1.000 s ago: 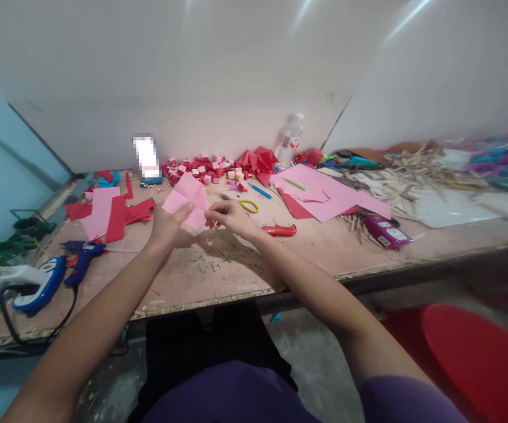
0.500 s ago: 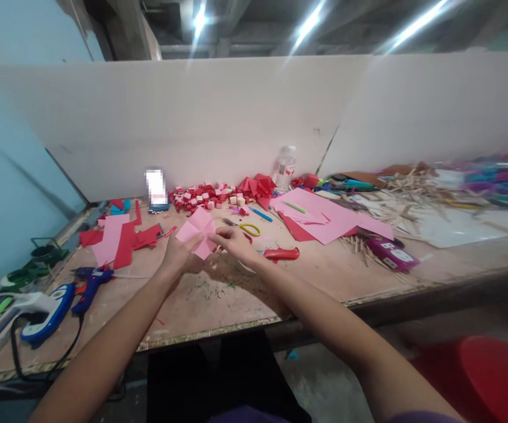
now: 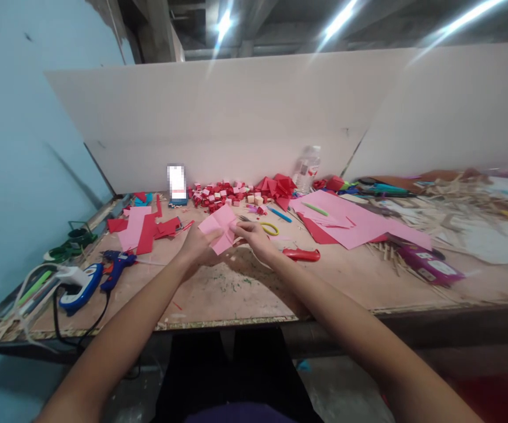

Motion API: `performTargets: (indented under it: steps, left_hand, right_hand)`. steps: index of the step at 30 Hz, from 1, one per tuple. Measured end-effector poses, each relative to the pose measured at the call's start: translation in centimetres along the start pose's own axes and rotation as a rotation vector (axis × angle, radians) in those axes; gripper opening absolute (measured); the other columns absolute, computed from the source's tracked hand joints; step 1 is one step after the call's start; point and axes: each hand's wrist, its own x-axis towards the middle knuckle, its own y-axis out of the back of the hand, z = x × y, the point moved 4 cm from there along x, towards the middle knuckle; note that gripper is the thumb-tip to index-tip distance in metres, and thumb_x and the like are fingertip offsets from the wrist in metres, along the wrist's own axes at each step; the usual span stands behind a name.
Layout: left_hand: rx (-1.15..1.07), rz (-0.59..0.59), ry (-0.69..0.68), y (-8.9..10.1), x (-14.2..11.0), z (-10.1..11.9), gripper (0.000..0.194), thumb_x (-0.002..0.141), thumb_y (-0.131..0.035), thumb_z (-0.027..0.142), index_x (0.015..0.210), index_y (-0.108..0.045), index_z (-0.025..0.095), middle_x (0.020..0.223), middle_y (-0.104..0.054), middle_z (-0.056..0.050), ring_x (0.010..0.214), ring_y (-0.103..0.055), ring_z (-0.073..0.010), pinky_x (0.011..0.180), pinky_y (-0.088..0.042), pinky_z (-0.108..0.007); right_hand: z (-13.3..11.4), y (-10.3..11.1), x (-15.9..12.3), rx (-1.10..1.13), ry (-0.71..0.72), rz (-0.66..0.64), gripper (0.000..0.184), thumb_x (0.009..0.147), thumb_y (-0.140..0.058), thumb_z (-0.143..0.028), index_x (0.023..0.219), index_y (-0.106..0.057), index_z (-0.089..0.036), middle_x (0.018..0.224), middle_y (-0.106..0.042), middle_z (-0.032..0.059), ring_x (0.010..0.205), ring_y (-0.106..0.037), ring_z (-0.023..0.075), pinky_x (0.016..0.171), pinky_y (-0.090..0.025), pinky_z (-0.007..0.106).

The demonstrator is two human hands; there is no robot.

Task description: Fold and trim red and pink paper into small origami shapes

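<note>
A creased piece of pink paper (image 3: 221, 221), cut or folded into flaps, is held up over the bench between both hands. My left hand (image 3: 197, 245) is closed on its lower left side, thumb across the paper. My right hand (image 3: 254, 236) pinches its right edge between thumb and fingers. Close beyond my right hand lie yellow-handled pliers or scissors (image 3: 270, 228), partly covered by it. A red-handled cutter (image 3: 301, 254) rests on the bench to the right of that hand.
Small red and pink paper cubes (image 3: 223, 195) are heaped along the back, beside a propped phone (image 3: 177, 187). Pink sheets (image 3: 346, 226) lie at right, a bottle (image 3: 307, 167) behind them. At left are paper scraps (image 3: 136, 226), a blue glue gun (image 3: 117, 265) and a power strip (image 3: 82, 288).
The camera view has turned left, so the scene sits further right. The pink paper is tilted and turned a little in my hands, which both keep hold of it.
</note>
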Motion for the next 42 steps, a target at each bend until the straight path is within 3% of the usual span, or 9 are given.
performTargets:
  steps: [11, 19, 28, 35, 42]
  left_hand:
    - [0.196, -0.07, -0.122, 0.7, 0.8, 1.3, 0.024, 0.07, -0.07, 0.026, 0.088, -0.076, 0.012, 0.081, -0.075, -0.007, 0.074, -0.067, -0.0214, 0.066, -0.051, -0.029]
    - [0.195, -0.066, -0.184, 1.0, 1.5, 1.1, 0.021, 0.067, -0.074, 0.025, 0.085, -0.075, 0.014, 0.093, -0.078, -0.008, 0.088, -0.068, -0.0235, 0.076, -0.054, -0.031]
    - [0.157, -0.057, -0.165, 1.0, 1.7, 0.5, 0.028, 0.068, -0.073, 0.027, 0.094, -0.076, 0.015, 0.092, -0.079, -0.007, 0.085, -0.07, -0.0233, 0.074, -0.055, -0.031]
    - [0.131, -0.079, -0.139, 0.8, 1.5, 0.1, 0.035, 0.073, -0.071, 0.029, 0.105, -0.075, 0.014, 0.103, -0.078, -0.011, 0.088, -0.07, -0.0234, 0.077, -0.055, -0.032]
    - [0.163, -0.194, -0.127, 0.6, 0.6, 0.8, 0.024, 0.064, -0.076, 0.02, 0.087, -0.077, 0.014, 0.083, -0.076, -0.007, 0.079, -0.067, -0.0231, 0.07, -0.053, -0.031]
  right_hand:
    - [-0.9, -0.1, -0.2, -0.034, 0.052, -0.02, 0.033, 0.073, -0.082, -0.048, 0.066, -0.072, -0.017, 0.069, -0.066, 0.0038, 0.065, -0.06, 0.016, 0.064, -0.054, 0.03]
    - [-1.0, -0.1, -0.1, -0.045, 0.08, -0.045, 0.037, 0.075, -0.079, -0.052, 0.07, -0.071, -0.017, 0.071, -0.067, 0.0047, 0.066, -0.063, 0.0172, 0.065, -0.055, 0.031]
    - [-0.2, 0.0, -0.1, -0.179, 0.047, -0.147, 0.038, 0.073, -0.083, -0.052, 0.07, -0.072, -0.015, 0.068, -0.07, 0.0055, 0.064, -0.066, 0.0177, 0.061, -0.054, 0.028]
    - [0.1, 0.0, 0.0, -0.21, 0.034, -0.15, 0.038, 0.075, -0.082, -0.05, 0.066, -0.072, -0.014, 0.065, -0.07, 0.0054, 0.06, -0.064, 0.0155, 0.06, -0.053, 0.026]
    - [-0.1, 0.6, 0.1, -0.159, 0.028, -0.064, 0.035, 0.072, -0.083, -0.048, 0.075, -0.073, -0.015, 0.064, -0.067, 0.0014, 0.055, -0.059, 0.0127, 0.054, -0.049, 0.024]
